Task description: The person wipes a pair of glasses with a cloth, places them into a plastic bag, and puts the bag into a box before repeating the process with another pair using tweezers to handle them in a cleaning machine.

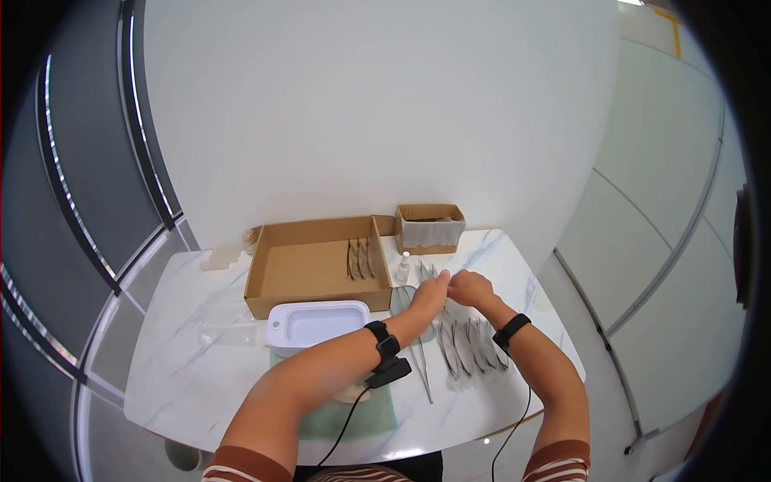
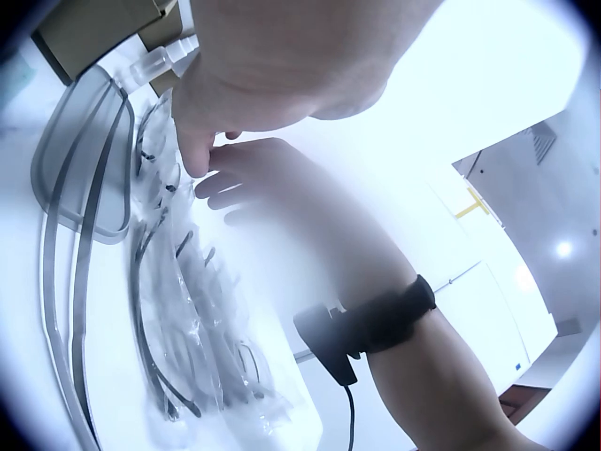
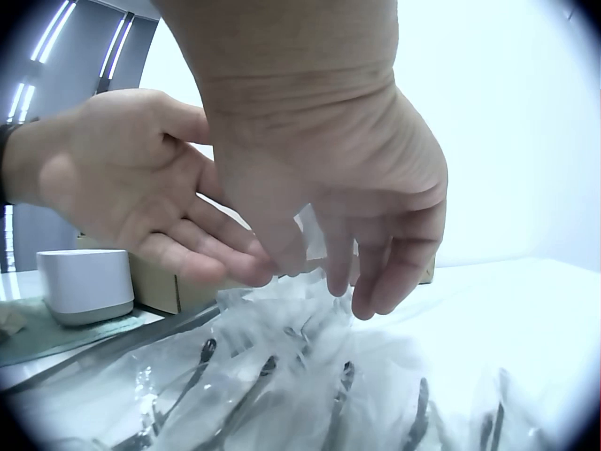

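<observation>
My left hand (image 1: 431, 299) and right hand (image 1: 472, 288) meet over the right side of the table. In the right wrist view the left hand (image 3: 141, 188) turns its palm toward the camera, its visible fingers nearly straight, their tips beside the right thumb. Its own thumb tip is hidden there. The right hand (image 3: 347, 188) hangs its fingers down, loosely bent, with something translucent showing between thumb and fingers; I cannot tell whether it is held. Close below lie several curved metal tools in clear plastic sleeves (image 3: 272, 366), laid in a row (image 1: 474, 345).
Long tweezers (image 1: 423, 361) lie across a grey tray (image 2: 56, 178) left of the sleeves. Behind stand a spray bottle (image 1: 403, 269), a small lined carton (image 1: 430, 247) and an open cardboard box (image 1: 305, 249) with three curved tools. A white basin (image 1: 281, 341) sits on a green cloth (image 1: 353, 422).
</observation>
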`<action>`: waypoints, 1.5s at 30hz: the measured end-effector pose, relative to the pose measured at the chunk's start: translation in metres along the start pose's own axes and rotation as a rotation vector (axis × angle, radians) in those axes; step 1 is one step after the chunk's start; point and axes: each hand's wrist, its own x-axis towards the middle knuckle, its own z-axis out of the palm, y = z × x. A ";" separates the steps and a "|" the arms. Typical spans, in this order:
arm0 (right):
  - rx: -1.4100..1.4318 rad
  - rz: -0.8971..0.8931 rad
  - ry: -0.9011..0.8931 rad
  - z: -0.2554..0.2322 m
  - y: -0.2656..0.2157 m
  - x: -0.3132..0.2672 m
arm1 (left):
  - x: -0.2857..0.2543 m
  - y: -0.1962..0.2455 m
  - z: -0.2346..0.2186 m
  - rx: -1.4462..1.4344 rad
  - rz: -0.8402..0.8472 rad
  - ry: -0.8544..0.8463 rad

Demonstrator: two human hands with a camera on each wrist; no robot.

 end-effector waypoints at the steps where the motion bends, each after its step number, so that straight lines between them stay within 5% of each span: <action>1: -0.005 -0.011 -0.004 0.002 -0.002 0.003 | 0.005 -0.005 -0.001 -0.004 0.012 0.018; 4: -0.020 0.002 -0.032 0.005 -0.007 0.008 | 0.030 -0.027 -0.009 0.191 0.168 0.076; 13: -0.030 -0.042 0.196 0.012 0.007 0.021 | -0.027 0.010 -0.027 0.060 0.162 0.041; 15: 0.056 -0.073 0.403 0.003 0.010 0.025 | -0.049 0.023 -0.034 0.012 0.184 0.042; 22: 0.212 -0.246 0.490 -0.067 -0.024 -0.031 | -0.116 0.050 -0.085 0.050 0.292 0.046; 26: 0.472 -0.417 0.329 -0.084 -0.056 -0.072 | -0.140 0.053 -0.119 0.217 0.409 0.166; 28: 0.694 -0.509 0.078 -0.090 -0.077 -0.098 | -0.157 0.055 -0.131 0.208 0.543 0.297; 33: 0.790 -0.603 -0.171 -0.082 -0.116 -0.138 | -0.204 0.050 -0.157 0.077 0.394 0.161; 36: 0.850 -0.658 -0.204 -0.068 -0.136 -0.146 | -0.219 0.027 -0.181 0.040 0.349 0.067; 45: 0.981 -0.726 -0.307 -0.047 -0.195 -0.132 | -0.244 0.014 -0.219 -0.131 0.517 0.220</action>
